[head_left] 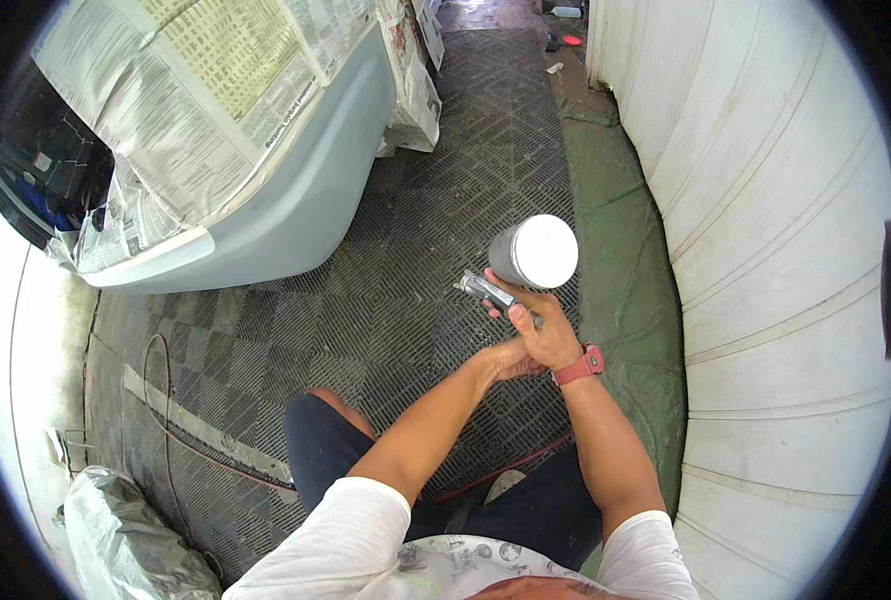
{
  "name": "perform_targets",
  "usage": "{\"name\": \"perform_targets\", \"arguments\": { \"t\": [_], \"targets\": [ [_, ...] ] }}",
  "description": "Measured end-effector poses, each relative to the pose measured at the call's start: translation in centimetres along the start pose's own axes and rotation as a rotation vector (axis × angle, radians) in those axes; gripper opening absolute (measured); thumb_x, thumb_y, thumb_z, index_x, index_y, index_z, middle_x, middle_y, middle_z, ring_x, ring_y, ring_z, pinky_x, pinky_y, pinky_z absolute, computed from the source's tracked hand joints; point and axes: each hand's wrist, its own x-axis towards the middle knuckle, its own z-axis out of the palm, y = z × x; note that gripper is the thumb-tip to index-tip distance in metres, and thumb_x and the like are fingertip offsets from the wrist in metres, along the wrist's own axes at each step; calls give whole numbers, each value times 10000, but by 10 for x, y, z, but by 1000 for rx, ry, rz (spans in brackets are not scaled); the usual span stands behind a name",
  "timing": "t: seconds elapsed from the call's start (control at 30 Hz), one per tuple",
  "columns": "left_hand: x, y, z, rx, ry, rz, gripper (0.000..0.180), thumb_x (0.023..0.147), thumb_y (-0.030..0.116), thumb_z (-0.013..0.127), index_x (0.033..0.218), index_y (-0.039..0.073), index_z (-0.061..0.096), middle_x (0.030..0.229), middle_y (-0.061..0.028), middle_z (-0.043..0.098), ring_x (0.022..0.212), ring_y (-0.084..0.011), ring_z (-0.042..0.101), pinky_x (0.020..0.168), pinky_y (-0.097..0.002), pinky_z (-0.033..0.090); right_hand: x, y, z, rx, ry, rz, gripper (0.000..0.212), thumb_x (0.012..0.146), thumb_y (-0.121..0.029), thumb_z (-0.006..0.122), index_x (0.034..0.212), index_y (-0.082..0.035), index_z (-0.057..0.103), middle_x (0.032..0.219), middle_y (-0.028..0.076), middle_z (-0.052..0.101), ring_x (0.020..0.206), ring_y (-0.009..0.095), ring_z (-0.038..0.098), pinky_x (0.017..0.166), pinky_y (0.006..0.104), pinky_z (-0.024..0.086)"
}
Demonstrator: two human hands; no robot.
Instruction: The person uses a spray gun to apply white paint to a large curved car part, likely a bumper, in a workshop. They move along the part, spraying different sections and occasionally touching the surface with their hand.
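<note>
My right hand (550, 328) is wrapped round the grip of a metal spray gun (488, 291), whose silvery head points to the left and away from me. A round cup with a white lid (549, 250) sits on the gun, its grey side partly showing. Below and to the left of it, my left hand (512, 357) is up against the right hand's wrist and heel, near the base of the grip. Its fingers are mostly hidden, so whether it grasps anything does not show.
At the upper left stands a grey bumper (296, 225) of a vehicle masked with newspaper (206, 120). A thin hose (166, 420) curls over the dark tiled floor (416, 230). White sheeting (766, 220) hangs at the right above a green cloth (621, 250). A plastic bag (131, 540) lies lower left.
</note>
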Motion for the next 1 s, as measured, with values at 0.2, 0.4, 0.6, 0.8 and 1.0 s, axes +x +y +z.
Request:
{"name": "perform_targets", "arguments": {
  "t": [0.2, 0.4, 0.6, 0.8, 1.0],
  "targets": [
    [-11, 4, 1, 53, -41, 29, 365, 1136, 559, 505, 1104, 225, 648, 898, 85, 590, 765, -85, 490, 694, -281, 418, 5, -6, 8, 0, 17, 11, 588, 1127, -464, 580, 1539, -48, 631, 1530, 167, 666, 1351, 275, 657, 1047, 417, 604],
    [-19, 1, -6, 57, -43, 57, 382, 1119, 594, 501, 1125, 234, 630, 897, 76, 588, 768, -85, 492, 681, -291, 405, 7, -8, 21, -40, 10, 24, 574, 1121, -467, 584, 1536, -75, 646, 1502, 177, 687, 1278, 237, 678, 1046, 404, 590],
    [-29, 8, 1, 9, -38, 49, 350, 1138, 492, 501, 950, 208, 578, 762, 75, 497, 667, -95, 457, 626, -274, 382, 6, -5, 34, -29, -12, 25, 560, 1117, -448, 565, 1533, -84, 651, 1503, 173, 687, 1280, 280, 706, 996, 431, 627],
    [-41, 11, 7, -11, -18, 82, 367, 1135, 474, 496, 903, 203, 579, 748, 68, 484, 651, -100, 440, 621, -272, 374, 13, -11, 38, -53, -24, 6, 598, 1114, -492, 554, 1538, -81, 646, 1476, 182, 704, 1229, 268, 733, 988, 423, 621],
    [-43, 15, 5, 14, -2, 64, 378, 1134, 486, 492, 897, 205, 579, 738, 71, 469, 648, -103, 426, 623, -276, 365, 14, -5, 37, -103, 2, 20, 645, 1101, -555, 555, 1534, -87, 654, 1360, 202, 763, 1015, 260, 792, 958, 407, 605]
  ]
}}
